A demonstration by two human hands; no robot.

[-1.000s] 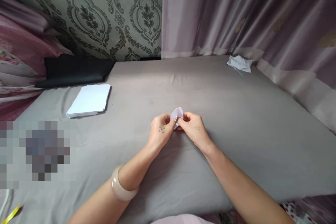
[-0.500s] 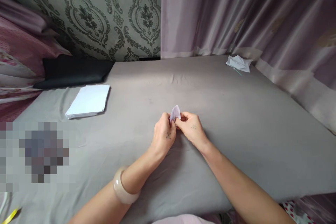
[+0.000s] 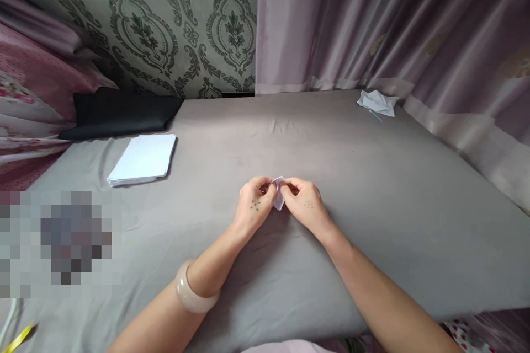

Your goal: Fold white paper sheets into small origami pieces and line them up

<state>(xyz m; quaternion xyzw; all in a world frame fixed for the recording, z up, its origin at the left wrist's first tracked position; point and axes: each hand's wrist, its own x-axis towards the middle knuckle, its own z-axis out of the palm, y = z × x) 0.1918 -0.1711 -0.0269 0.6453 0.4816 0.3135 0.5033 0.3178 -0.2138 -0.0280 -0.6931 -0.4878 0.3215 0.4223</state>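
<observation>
A small folded piece of white paper (image 3: 279,198) is held between my two hands over the middle of the grey cloth. My left hand (image 3: 255,201) pinches its left side between thumb and fingers. On the other side, my right hand (image 3: 305,202) is closed on the paper's right edge, thumb toward me. Both hands cover much of the paper, so its full folded shape is hidden. A pale bangle (image 3: 192,289) circles my left forearm.
Stacked white paper sheets (image 3: 144,157) lie to the left on the grey cloth (image 3: 232,138). Behind them is a black folded item (image 3: 124,113). Folded white papers (image 3: 377,102) and a thin greenish stick (image 3: 376,116) sit at the far right, beside the curtain (image 3: 331,22). A yellow strip (image 3: 20,337) is at lower left.
The paper's pointed top, which stood up between my hands, now sits lower, with a corner showing below my fingers. My hands have moved slightly apart. The view has shifted a little.
</observation>
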